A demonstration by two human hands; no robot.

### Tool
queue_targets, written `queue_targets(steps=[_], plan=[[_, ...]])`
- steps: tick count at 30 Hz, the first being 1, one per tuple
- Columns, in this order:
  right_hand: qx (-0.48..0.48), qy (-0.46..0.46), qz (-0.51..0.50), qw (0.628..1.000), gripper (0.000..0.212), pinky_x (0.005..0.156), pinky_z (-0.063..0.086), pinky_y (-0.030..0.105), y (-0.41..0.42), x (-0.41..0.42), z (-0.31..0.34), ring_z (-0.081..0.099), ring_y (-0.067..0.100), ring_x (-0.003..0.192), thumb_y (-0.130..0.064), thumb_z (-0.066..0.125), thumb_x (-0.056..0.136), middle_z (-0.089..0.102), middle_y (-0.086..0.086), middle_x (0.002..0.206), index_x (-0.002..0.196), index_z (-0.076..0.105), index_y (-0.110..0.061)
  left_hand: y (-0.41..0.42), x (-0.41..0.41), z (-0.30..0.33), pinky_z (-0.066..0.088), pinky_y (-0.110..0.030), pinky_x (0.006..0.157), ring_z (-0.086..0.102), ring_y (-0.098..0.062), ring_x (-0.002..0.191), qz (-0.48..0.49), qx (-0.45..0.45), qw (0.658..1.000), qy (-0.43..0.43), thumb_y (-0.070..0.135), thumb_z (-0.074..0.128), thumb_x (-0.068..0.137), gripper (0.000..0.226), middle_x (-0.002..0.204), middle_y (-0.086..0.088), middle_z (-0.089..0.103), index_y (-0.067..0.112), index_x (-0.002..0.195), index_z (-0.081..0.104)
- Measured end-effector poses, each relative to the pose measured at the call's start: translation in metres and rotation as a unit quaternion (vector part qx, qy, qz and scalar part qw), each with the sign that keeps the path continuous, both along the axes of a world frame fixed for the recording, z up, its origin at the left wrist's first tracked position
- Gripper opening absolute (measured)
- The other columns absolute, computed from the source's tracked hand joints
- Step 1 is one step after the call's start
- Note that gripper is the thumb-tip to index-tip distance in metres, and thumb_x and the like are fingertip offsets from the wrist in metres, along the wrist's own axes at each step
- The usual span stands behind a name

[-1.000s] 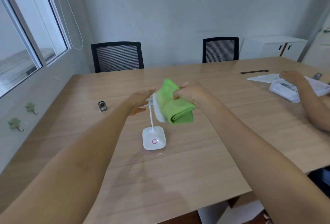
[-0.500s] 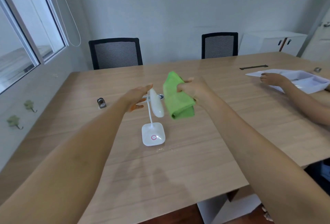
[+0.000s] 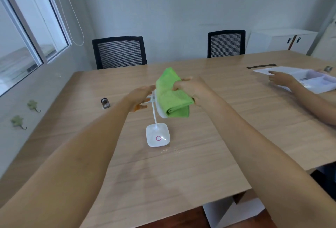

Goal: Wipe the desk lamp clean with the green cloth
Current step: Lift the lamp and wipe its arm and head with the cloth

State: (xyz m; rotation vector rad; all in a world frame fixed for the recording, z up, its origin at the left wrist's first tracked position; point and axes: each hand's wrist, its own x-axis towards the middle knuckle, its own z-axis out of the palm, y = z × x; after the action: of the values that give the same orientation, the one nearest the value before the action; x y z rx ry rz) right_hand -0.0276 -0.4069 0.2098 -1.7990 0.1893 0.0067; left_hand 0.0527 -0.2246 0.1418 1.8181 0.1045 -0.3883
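Note:
A small white desk lamp stands on the wooden table, its square base (image 3: 158,137) marked with a pink ring and a thin neck rising to the head. My right hand (image 3: 189,89) grips a folded green cloth (image 3: 171,95) and presses it over the lamp head, which shows only as a white edge (image 3: 160,112) below the cloth. My left hand (image 3: 140,95) rests against the back of the lamp head, fingers extended and steadying it.
Another person's hand (image 3: 281,79) rests on a white tray (image 3: 312,82) and papers at the right. A small metal object (image 3: 105,102) lies at the left. Two black chairs (image 3: 119,52) stand behind the table. The table's near edge (image 3: 181,211) is close below.
The green cloth has moved left from beside the lamp head onto it, covering most of it. My left hand stays behind the head. The other person's hand shifted on the tray.

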Motion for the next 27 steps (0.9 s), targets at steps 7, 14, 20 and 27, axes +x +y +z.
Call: queue_targets(steps=[7, 14, 20, 27], plan=[[-0.09, 0.003, -0.031, 0.995, 0.026, 0.074, 0.055, 0.035, -0.012, 0.004, -0.014, 0.066, 0.026, 0.08, -0.008, 0.071, 0.064, 0.069, 0.012, 0.089, 0.09, 0.071, -0.009, 0.0, -0.003, 0.003, 0.043, -0.037, 0.101, 0.049, -0.016, 0.128, -0.002, -0.007, 1.0, 0.0, 0.064, 0.061, 0.074, 0.065, 0.138, 0.012, 0.052, 0.03, 0.129, 0.056], [-0.005, -0.012, 0.013, 1.0, 0.02, 0.072, 0.053, 0.034, -0.001, -0.001, -0.005, 0.065, 0.025, 0.076, -0.004, 0.07, 0.067, 0.066, 0.01, 0.083, 0.087, 0.068, -0.009, 0.0, 0.002, 0.0, 0.045, -0.035, 0.095, 0.051, -0.015, 0.128, 0.001, -0.012, 1.0, 0.008, 0.069, 0.065, 0.053, 0.086, 0.139, 0.013, 0.054, 0.03, 0.129, 0.057], [-0.061, 0.0, -0.036, 0.997, 0.013, 0.069, 0.056, 0.035, -0.024, 0.001, -0.024, 0.064, 0.023, 0.071, -0.006, 0.071, 0.063, 0.067, 0.009, 0.081, 0.074, 0.069, -0.013, 0.001, -0.003, 0.002, 0.045, -0.036, 0.095, 0.05, -0.019, 0.127, 0.0, -0.004, 1.0, 0.001, 0.067, 0.062, 0.07, 0.073, 0.139, 0.009, 0.051, 0.029, 0.131, 0.054], [0.044, -0.001, 0.007, 0.999, 0.025, 0.075, 0.056, 0.038, -0.008, -0.003, -0.011, 0.065, 0.025, 0.074, 0.0, 0.068, 0.068, 0.067, 0.011, 0.081, 0.094, 0.069, -0.001, -0.003, -0.002, 0.002, 0.045, -0.038, 0.1, 0.051, -0.018, 0.128, 0.008, -0.005, 1.0, 0.002, 0.068, 0.064, 0.063, 0.08, 0.14, 0.011, 0.052, 0.028, 0.131, 0.055]])
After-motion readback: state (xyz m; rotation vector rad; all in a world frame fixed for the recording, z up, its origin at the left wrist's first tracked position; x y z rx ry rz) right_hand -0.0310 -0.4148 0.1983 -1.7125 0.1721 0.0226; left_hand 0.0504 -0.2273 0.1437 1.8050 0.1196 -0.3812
